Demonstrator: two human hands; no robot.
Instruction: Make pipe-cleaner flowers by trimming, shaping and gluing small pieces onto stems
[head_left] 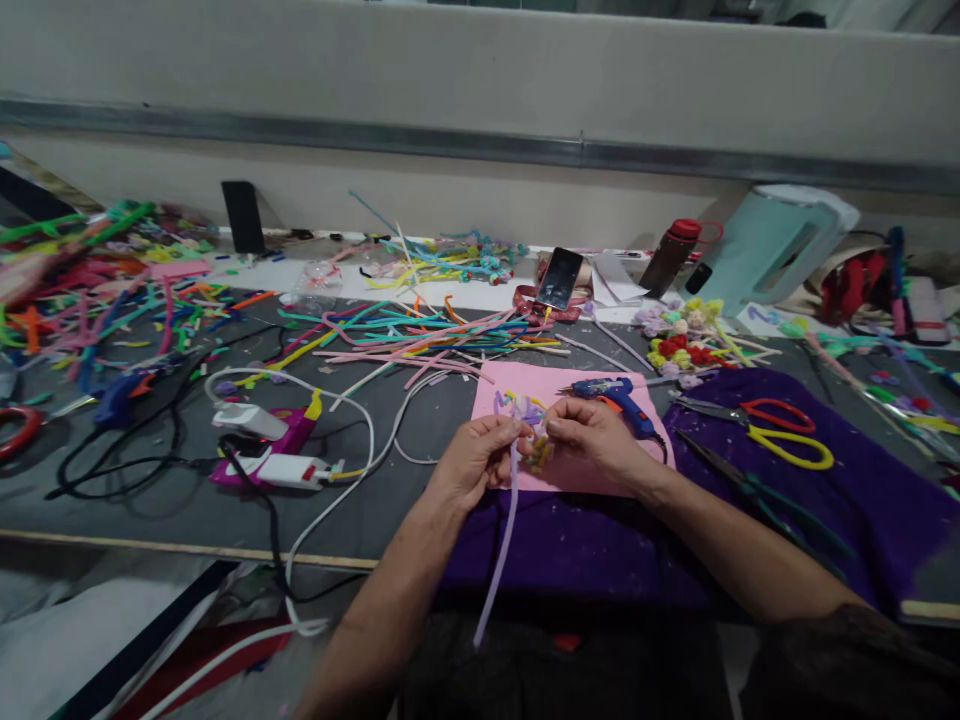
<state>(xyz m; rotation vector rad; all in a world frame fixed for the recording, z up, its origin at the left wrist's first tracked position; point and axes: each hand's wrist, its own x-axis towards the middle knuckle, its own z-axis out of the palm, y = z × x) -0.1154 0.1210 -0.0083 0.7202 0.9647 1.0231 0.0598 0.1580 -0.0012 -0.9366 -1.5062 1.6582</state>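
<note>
A pale lilac pipe cleaner [504,560] hangs down from my left hand [484,455], whose fingers are closed on it over the pink sheet [495,385]. Just to the right, my right hand [592,432] is in a pinch, its fingertips close to the left ones; what they hold is too small to make out. Small lilac and yellow pipe cleaner pieces [525,408] lie on the sheet behind and between the hands. Beyond my right hand rests a blue glue gun [611,390], with its orange trigger showing.
Red-and-yellow-handled scissors [750,415] and green-handled pliers [750,485] lie on purple cloth [885,480] at right. White cables and a magenta power strip [285,440] lie left. Behind are loose pipe cleaners [420,340], a phone [559,278], a bottle [670,258] and a kettle [765,245].
</note>
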